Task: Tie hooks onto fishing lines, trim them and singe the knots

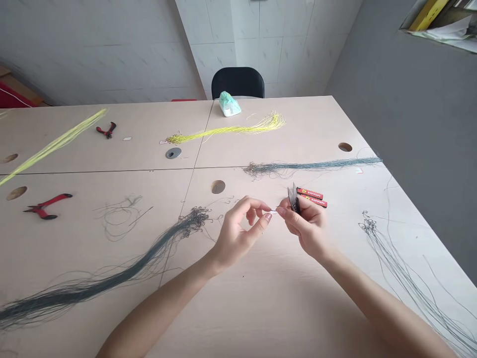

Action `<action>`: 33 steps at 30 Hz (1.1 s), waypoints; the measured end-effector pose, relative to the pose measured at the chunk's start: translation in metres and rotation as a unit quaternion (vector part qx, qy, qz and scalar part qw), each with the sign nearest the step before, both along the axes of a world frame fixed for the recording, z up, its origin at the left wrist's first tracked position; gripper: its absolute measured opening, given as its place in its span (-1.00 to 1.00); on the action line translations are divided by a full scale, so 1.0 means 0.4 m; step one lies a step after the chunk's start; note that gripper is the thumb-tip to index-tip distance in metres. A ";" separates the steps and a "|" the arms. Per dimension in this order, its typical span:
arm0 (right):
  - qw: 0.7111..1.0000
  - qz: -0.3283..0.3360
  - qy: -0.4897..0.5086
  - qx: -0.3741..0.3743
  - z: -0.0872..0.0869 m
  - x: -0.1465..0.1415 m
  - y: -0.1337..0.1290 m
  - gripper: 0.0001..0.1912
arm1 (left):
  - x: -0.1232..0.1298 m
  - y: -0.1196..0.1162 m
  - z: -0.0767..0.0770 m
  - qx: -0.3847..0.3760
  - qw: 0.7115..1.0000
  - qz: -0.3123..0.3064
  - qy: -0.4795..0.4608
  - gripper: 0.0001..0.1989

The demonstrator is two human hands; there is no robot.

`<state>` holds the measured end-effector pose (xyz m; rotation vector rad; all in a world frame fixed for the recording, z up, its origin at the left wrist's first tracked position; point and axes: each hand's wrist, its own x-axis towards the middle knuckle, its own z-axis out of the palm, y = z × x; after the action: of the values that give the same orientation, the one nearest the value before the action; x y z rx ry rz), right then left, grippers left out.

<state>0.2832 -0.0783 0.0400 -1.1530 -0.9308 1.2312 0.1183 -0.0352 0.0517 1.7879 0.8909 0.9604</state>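
Observation:
My left hand [246,221] is closed in a pinch, thumb and forefinger meeting my right hand's fingertips over the table. Between them shows a short, thin strand [274,211], too small to make out fully. My right hand [303,219] also pinches its end, while its palm and fingers keep hold of small scissors [293,199]. Their pointed blades stand apart and face away from me; the red handles bear white lettering. Left of my left hand lies a thick bundle of dark blue-green line [141,266], with small dark hooks [196,219] clustered at its near end.
Another blue-green bundle [316,165] lies beyond my hands, a looser one [402,268] at right. Yellow bundles [231,130] lie farther back. Red-handled pliers [46,206] and cutters [107,130] are at left. A crumpled plastic bag [229,104] sits near the far edge. Round holes [218,187] pierce the table.

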 end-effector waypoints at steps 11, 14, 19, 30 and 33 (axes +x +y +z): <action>0.999 0.036 0.028 0.011 0.139 -0.060 -0.032 -0.75 | -0.061 -0.044 0.115 -0.040 0.996 0.015 -0.080 -0.98; 0.997 0.048 0.055 0.004 0.148 -0.061 -0.038 -0.76 | -0.065 -0.049 0.116 -0.037 0.995 0.011 -0.088 -0.97; 0.996 0.063 0.068 -0.015 0.160 -0.062 -0.041 -0.78 | -0.068 -0.048 0.116 -0.044 0.996 0.010 -0.083 -0.96; 0.995 0.059 0.074 -0.036 0.175 -0.057 -0.044 -0.75 | -0.067 -0.049 0.123 -0.048 0.994 -0.006 -0.096 -0.94; 0.992 0.066 0.097 -0.052 0.183 -0.058 -0.041 -0.76 | -0.065 -0.049 0.124 -0.032 0.995 -0.007 -0.094 -0.92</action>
<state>0.2601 -0.0948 0.1131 -1.0428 -0.8147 1.4860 0.0924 -0.0548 0.1015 1.6179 0.7792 1.0604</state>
